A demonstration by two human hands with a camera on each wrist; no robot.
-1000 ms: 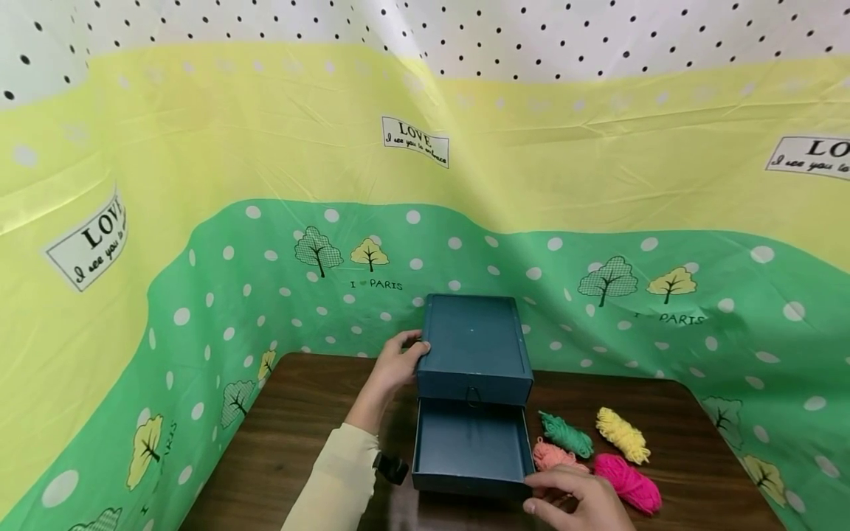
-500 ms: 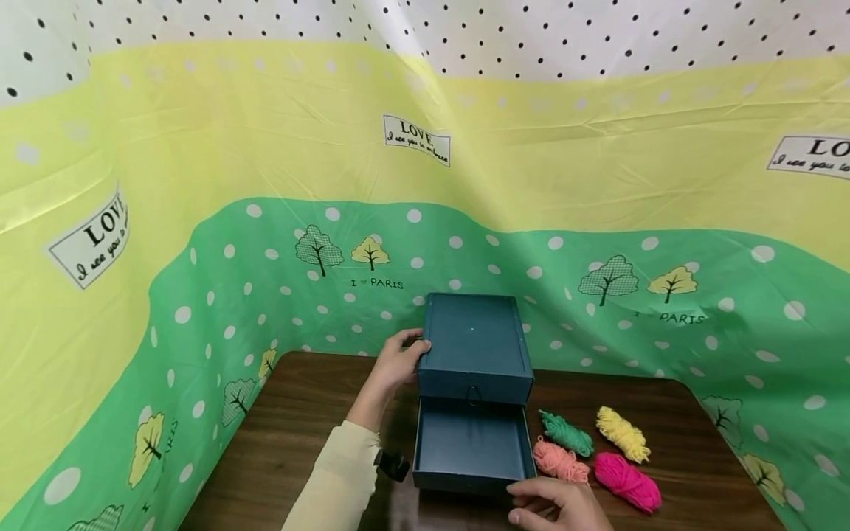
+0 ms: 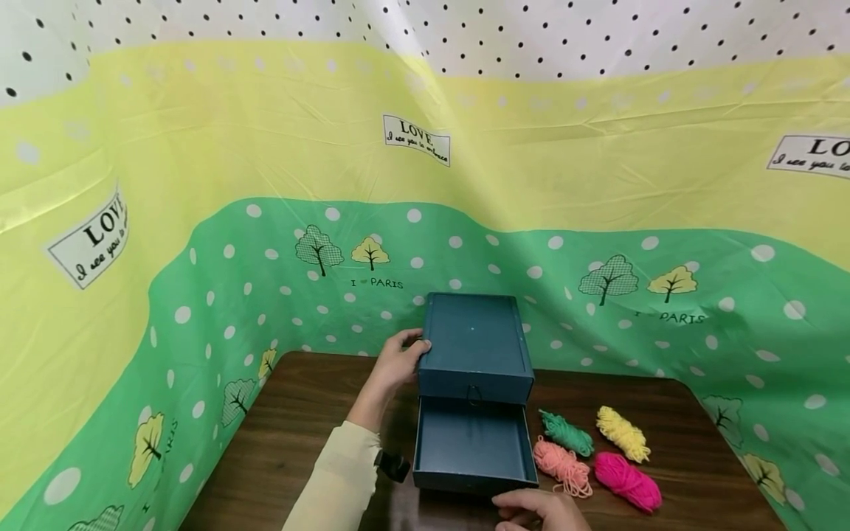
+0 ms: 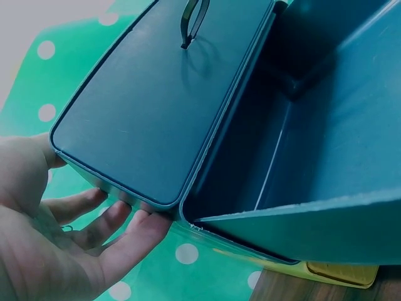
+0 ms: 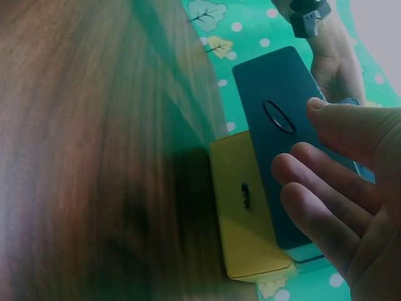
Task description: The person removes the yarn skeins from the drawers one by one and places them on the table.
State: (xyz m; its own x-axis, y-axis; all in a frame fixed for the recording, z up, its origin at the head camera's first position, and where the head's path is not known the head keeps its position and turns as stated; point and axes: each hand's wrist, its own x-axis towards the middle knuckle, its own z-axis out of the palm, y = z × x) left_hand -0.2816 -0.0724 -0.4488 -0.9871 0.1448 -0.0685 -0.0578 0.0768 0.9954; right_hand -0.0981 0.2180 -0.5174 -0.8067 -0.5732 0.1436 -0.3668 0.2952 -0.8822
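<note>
A dark blue drawer box (image 3: 473, 346) stands at the back of the table, with its lower blue drawer (image 3: 470, 442) pulled out. Nothing shows inside that drawer. My left hand (image 3: 401, 359) rests on the box's left side, its thumb at the top edge; the left wrist view shows the fingers (image 4: 116, 216) extended against the side. The upper compartment's front, with a loop pull (image 4: 194, 24), is closed. Close to the pulled-out drawer's front is my right hand (image 3: 544, 509), holding nothing. In the right wrist view its fingers (image 5: 326, 219) are spread and slightly bent before the blue drawer front (image 5: 276, 125).
Right of the drawer lie four-coloured yarn bundles: green (image 3: 567, 433), salmon (image 3: 563, 467), yellow (image 3: 623, 434) and magenta (image 3: 627, 481). A yellow drawer front (image 5: 241, 213) sits under the blue one. Patterned cloth (image 3: 358, 317) hangs behind the brown table (image 3: 299, 428).
My right hand has moved left and down from the drawer's right front corner, uncovering the salmon yarn. The left hand and the drawer box have kept their places.
</note>
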